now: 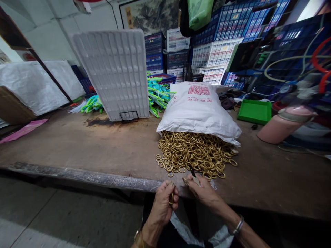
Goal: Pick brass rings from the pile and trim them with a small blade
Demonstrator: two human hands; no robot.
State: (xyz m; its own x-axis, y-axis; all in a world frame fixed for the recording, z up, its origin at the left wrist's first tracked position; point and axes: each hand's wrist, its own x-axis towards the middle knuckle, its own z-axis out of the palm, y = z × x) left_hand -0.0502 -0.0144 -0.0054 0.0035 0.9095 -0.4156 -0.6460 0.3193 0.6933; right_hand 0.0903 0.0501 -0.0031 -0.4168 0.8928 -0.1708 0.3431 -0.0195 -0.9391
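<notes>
A heap of brass rings [195, 154] spills from the open mouth of a white sack [198, 108] lying on the brown workbench [85, 144]. My left hand [164, 203] is at the bench's near edge, fingers curled round a few brass rings. My right hand [203, 189] is just to its right, closed on a small dark-tipped tool [193, 175] whose tip points into the heap's front edge. A single ring [185, 180] sits by my right fingertips.
A white moulded tray [116, 74] leans upright at the back left, with green and blue items [157, 93] behind it. A green tray [254, 111] and a pink flask [284, 124] lie right. Stacked blue and white crates [217, 44] fill the rear.
</notes>
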